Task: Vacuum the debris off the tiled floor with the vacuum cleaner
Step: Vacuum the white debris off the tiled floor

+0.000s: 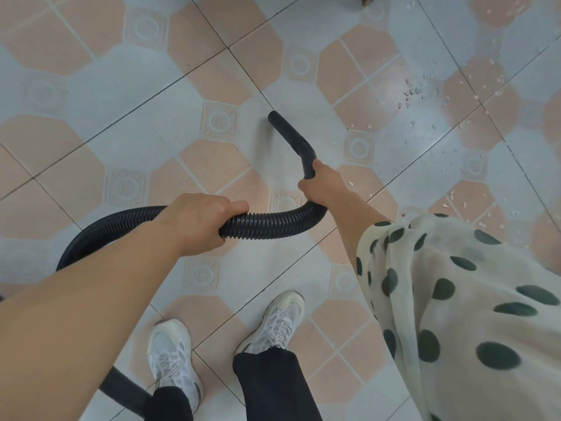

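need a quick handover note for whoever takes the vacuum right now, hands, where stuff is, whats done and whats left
Left hand: closed around the ribbed black hose.
Right hand: closed on the rigid curved nozzle tube at its bend.
Nozzle tip: points up-left over tiles that look free of debris, well short of it.
Debris: pale chips scattered across the upper right of the tiled floor, with more chips near the dotted sleeve.
Done: the patch around the nozzle looks clean; I cannot tell if it was vacuumed.
Left: swing the nozzle right and work through both scatters.
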### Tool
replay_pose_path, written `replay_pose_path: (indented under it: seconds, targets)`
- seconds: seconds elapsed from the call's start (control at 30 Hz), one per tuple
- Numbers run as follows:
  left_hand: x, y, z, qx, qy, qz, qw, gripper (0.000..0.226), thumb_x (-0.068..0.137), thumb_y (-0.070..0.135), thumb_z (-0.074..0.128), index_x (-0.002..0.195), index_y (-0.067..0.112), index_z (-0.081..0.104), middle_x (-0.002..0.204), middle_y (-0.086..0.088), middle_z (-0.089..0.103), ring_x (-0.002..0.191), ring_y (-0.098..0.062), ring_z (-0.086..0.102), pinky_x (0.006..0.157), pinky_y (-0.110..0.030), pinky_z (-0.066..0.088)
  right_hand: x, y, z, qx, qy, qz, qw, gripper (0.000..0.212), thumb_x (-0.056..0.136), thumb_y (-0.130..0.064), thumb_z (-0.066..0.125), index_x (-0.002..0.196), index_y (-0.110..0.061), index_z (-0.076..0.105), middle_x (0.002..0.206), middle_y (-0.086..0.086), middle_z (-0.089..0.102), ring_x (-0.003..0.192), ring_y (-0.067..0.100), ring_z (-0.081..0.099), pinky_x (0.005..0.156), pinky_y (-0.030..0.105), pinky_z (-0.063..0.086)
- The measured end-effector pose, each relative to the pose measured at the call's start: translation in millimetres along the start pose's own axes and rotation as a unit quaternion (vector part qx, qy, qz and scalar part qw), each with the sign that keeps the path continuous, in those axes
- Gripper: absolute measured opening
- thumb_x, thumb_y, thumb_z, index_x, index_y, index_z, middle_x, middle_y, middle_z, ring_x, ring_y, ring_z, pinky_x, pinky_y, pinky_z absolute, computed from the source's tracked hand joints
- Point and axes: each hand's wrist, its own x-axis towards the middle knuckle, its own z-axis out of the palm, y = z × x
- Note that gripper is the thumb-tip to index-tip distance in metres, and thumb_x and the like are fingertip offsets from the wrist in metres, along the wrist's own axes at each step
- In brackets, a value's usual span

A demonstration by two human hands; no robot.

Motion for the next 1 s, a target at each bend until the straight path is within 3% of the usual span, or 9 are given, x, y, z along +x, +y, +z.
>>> replay_pose_path:
  seconds: [0.27,0.43,0.53,0.7,1.0]
  targets:
    - [-2.7,9.5,2.4,-0.001,-0.011,0.022,1.000,0.027,0.082,0.014,0.052,0.104,0.028,0.046,0.086,0.006,0.055,0.080,-0.020,0.056,0.062,-0.031,0.044,-18.4,15.7,1.5,0.010,-0.001,0.028,1.000,0.044,0.090,-0.018,0.052,0.131,-0.011,0.041,0.109,0.010,0.056,0.093,0.027,0.055,0.074,0.036,0.046]
    - [-17.3,8.8,10.9,0.023,-0.038,0.055,0.998,0.026,0.083,0.015,0.051,0.102,0.030,0.044,0.082,0.007,0.053,0.076,-0.017,0.055,0.063,-0.032,0.048,-47.7,32.2,24.5,0.054,-0.012,0.057,0.997,0.038,0.090,-0.019,0.051,0.127,-0.010,0.043,0.105,0.010,0.057,0.088,0.028,0.056,0.068,0.032,0.041]
    - [-25.8,10.3,14.2,0.042,-0.059,0.073,0.995,0.026,0.084,0.014,0.049,0.102,0.031,0.042,0.081,0.008,0.051,0.074,-0.014,0.052,0.062,-0.029,0.046,-66.2,42.5,40.6,0.087,-0.013,0.094,0.992,0.043,0.092,-0.020,0.050,0.132,-0.012,0.039,0.107,0.010,0.055,0.092,0.028,0.057,0.071,0.035,0.045]
    - [-27.0,25.9,17.5,0.079,-0.079,0.111,0.988,0.027,0.083,0.014,0.049,0.102,0.032,0.040,0.081,0.007,0.050,0.076,-0.016,0.053,0.061,-0.030,0.044,-93.0,73.2,60.7,0.169,0.020,0.163,0.972,0.036,0.091,-0.018,0.051,0.125,-0.009,0.043,0.111,0.012,0.057,0.088,0.027,0.055,0.069,0.034,0.043]
    - [-9.4,75.8,45.0,0.139,-0.086,0.163,0.973,0.027,0.083,0.014,0.048,0.102,0.032,0.040,0.087,0.006,0.053,0.077,-0.021,0.053,0.057,-0.029,0.036,-114.7,139.6,74.9,0.188,0.063,0.229,0.953,0.044,0.091,-0.015,0.048,0.134,-0.008,0.039,0.102,0.008,0.050,0.087,0.027,0.052,0.066,0.032,0.041]
